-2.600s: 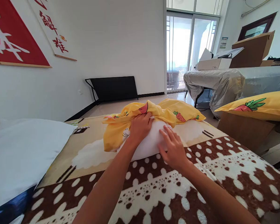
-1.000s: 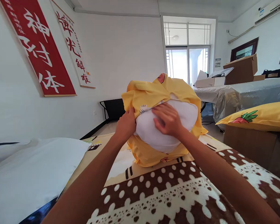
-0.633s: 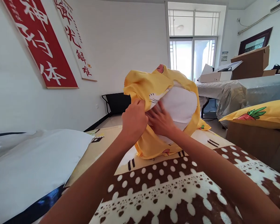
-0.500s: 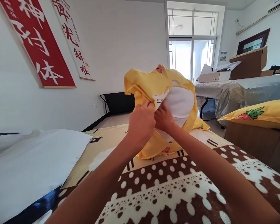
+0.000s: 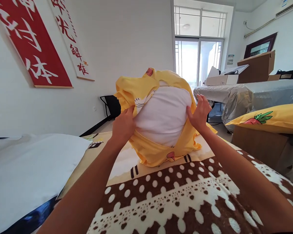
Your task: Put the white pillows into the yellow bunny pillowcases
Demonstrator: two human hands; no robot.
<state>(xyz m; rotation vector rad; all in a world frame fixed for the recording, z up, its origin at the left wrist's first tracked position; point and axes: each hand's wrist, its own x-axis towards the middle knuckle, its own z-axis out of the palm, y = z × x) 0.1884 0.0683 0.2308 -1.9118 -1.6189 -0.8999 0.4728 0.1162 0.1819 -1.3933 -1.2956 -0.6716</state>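
Note:
A white pillow [image 5: 164, 113] stands on the bed, showing through the wide opening of a yellow pillowcase [image 5: 151, 151] with carrot prints. My left hand [image 5: 124, 125] is closed on the case's edge at the left of the opening, where a flap with whisker-like lines folds outward. At the right side, my right hand [image 5: 199, 112] has its fingers apart and raised, its thumb against the edge where white pillow and yellow cloth meet. The case's far side is hidden behind the pillow.
A brown and cream dotted blanket [image 5: 171, 198] covers the bed. White pillows [image 5: 36, 162] lie at the left. Another yellow pillow [image 5: 278, 118] rests on a cardboard box [image 5: 256, 143] at the right. Behind stands a plastic-covered table [image 5: 266, 94] with boxes.
My hands have moved apart, the left one leftward with the case's edge, the right one to the right side. The opening has widened and more of the white pillow shows.

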